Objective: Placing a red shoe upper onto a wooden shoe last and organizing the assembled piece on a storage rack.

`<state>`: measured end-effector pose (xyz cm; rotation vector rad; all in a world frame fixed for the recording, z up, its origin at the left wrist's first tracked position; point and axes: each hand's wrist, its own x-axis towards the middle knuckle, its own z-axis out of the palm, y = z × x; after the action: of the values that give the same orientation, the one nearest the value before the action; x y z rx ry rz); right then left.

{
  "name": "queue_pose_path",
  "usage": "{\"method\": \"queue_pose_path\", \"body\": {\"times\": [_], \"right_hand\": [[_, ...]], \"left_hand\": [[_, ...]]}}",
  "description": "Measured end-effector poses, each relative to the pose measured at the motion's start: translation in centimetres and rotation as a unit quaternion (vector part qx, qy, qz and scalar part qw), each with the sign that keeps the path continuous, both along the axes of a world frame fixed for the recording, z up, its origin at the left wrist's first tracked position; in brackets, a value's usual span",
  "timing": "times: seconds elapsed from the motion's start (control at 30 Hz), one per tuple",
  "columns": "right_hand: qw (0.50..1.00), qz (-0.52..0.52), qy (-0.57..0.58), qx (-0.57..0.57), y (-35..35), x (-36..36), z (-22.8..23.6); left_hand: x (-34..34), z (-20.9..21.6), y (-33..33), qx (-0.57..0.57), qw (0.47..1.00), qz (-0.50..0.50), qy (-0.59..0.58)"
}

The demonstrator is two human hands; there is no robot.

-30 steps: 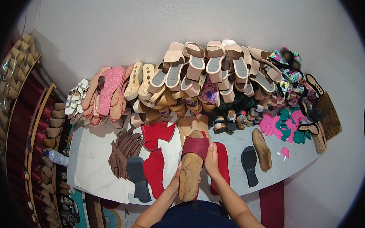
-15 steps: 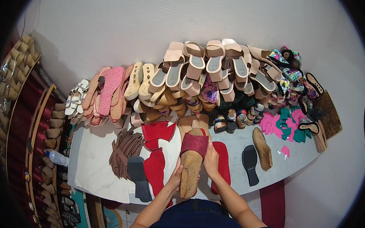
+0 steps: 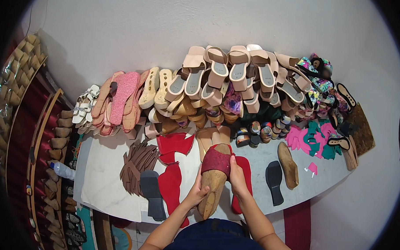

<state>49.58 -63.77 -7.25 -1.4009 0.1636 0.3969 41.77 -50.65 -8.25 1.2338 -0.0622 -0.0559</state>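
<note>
Between my two hands is a wooden shoe last [image 3: 213, 187] with a dark red strap upper [image 3: 215, 161] wrapped across its toe half. Its heel end points toward my body. My left hand [image 3: 197, 191] grips the last's left side near the heel. On the other side, my right hand [image 3: 237, 174] is closed against the strap's right edge, thumb on top. A red insole [image 3: 243, 170] lies on the table just beyond my right hand. To the left of my left hand are another red insole [image 3: 170, 185] and a black sole [image 3: 152, 194].
Heeled sandals [image 3: 237, 73] are piled along the back wall, with pink soles [image 3: 124, 96] at left. Brown strips [image 3: 138, 164] and red cut pieces [image 3: 175, 146] lie on the table [image 3: 101, 165]. A second last [image 3: 287, 165] and black sole [image 3: 275, 182] sit at right. Shelved lasts [image 3: 60, 137] stand left.
The last has tipped and turned slightly in my hands, showing more of its heel end and rounded surface. My hands have shifted a little to the right with it.
</note>
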Motion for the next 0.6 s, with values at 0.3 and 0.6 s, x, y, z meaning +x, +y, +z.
{"method": "queue_pose_path", "body": {"times": [0.3,0.6], "right_hand": [[0.985,0.023,0.085,0.147,0.1,-0.5,1.6],[0.957,-0.048,0.083,0.275,-0.8,1.8,-1.2]], "left_hand": [[-0.5,-0.7,0.3,-0.065,0.997,-0.010,0.033],[-1.4,-2.9,-0.5,-0.200,0.968,-0.091,0.117]]}}
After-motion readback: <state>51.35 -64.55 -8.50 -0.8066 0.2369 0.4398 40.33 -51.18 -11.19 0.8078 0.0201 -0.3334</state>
